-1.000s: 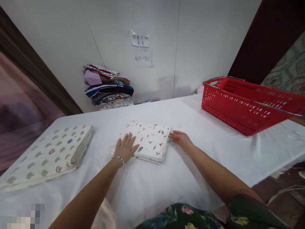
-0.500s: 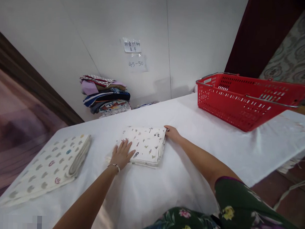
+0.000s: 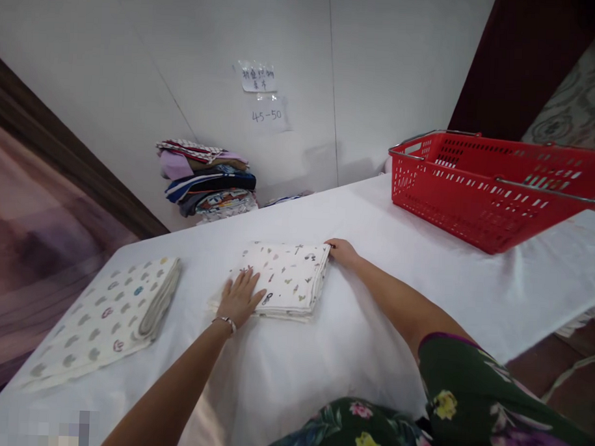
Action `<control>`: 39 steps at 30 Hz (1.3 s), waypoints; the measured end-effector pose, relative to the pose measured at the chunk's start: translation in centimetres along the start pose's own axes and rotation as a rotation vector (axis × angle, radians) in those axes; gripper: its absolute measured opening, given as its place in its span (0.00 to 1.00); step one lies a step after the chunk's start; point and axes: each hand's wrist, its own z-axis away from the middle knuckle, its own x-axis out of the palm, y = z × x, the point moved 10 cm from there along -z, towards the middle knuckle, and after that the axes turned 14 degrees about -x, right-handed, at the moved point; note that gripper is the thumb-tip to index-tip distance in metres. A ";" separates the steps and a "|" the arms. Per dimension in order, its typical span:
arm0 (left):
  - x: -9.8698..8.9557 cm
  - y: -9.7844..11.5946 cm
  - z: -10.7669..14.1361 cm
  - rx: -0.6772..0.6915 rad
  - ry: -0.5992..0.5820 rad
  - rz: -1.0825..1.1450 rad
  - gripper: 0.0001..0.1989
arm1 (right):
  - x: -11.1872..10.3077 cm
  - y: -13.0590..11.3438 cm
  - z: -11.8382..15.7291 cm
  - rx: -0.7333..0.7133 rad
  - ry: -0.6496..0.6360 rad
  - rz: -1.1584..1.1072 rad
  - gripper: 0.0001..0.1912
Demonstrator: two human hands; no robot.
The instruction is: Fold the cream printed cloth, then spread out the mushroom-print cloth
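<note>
A folded white cloth (image 3: 293,278) with small printed figures lies in several layers on the white-covered table (image 3: 366,219). My left hand (image 3: 240,298) rests flat on its left part, fingers spread, a bracelet at the wrist. At the cloth's far right corner is my right hand (image 3: 343,252), its fingers closed on the edge. To the left lies another folded cloth (image 3: 109,314), cream with grey shapes and a few coloured ones; neither hand touches it.
A red plastic basket (image 3: 474,196) with metal handles stands at the right back. Behind the table's far edge is a pile of folded fabrics (image 3: 211,181). Two paper notes (image 3: 267,114) are on the wall. A pinkish curtain (image 3: 48,240) hangs at the left.
The camera view has shifted slightly, so the scene sits a little higher and some of it further right. Both hands keep the same places on the printed cloth.
</note>
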 end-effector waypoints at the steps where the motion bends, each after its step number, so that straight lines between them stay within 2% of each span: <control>1: 0.1 -0.1 -0.1 -0.002 -0.006 0.009 0.29 | 0.1 0.0 0.1 -0.007 -0.007 -0.012 0.13; 5: -0.1 -0.4 -0.7 -0.016 -0.044 0.054 0.28 | 0.2 0.0 0.6 -0.033 -0.037 -0.060 0.19; 8: -1.7 0.5 -0.3 -0.025 -0.023 0.098 0.26 | -0.3 -0.1 1.3 -0.038 -0.027 -0.059 0.25; 10: -3.5 3.0 1.2 0.057 0.047 0.136 0.25 | -0.5 -0.4 1.9 -0.050 -0.016 -0.045 0.25; 13: -5.3 9.0 5.2 0.357 0.112 0.189 0.28 | -0.3 -1.0 2.6 -0.060 -0.004 -0.016 0.25; 15: -5.5 12.0 7.5 0.492 0.112 0.220 0.28 | -0.2 -1.3 2.8 -0.044 0.005 0.014 0.23; 17: -5.0 13.2 8.4 0.497 0.096 0.273 0.26 | -0.2 -1.4 2.7 -0.011 0.014 0.053 0.21; 22: -3.2 12.1 7.5 0.362 0.034 0.413 0.21 | -0.4 -1.6 2.6 0.074 0.017 0.145 0.21; 29: -2.6 11.8 8.0 0.375 0.002 0.412 0.19 | -0.5 -1.8 2.9 0.124 0.006 0.224 0.26; 39: -2.5 12.1 8.7 0.435 0.042 0.338 0.22 | -1.2 -1.4 2.7 0.095 0.055 0.294 0.20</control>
